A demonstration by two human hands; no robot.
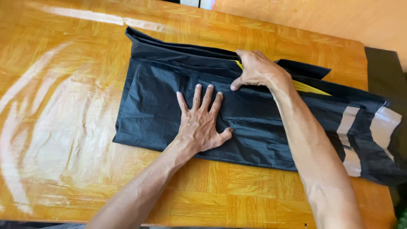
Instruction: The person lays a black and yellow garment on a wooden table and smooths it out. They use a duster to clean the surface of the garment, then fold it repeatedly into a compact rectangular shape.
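**Two hands on a folded black garment**

A black garment [178,97], thin and shiny like a raincoat, lay partly folded on a glossy wooden desk [63,106], its bulk near the middle and its far end trailing toward the desk's right edge. The left hand [201,123] pressed flat on the garment's near half, fingers spread, palm down, clasping nothing. The right hand [254,70] sat on the garment's far edge with its fingers curled, pinching a fold of the black cloth; a sliver of yellow lining [311,88] showed just beside that wrist. Toward the garment's right end two silver-grey reflective bands [349,121] crossed the cloth where it hung near the desk's edge.

The cloth looked slick, and so did the varnished desk. In my judgement, the stacked layers could have slid apart under the flat left hand if it pushed sideways rather than down. The pinched fold could have slipped free of the right hand's fingers, since so little cloth was caught. The trailing end, being near the edge, could have dragged the whole pile off the desk.
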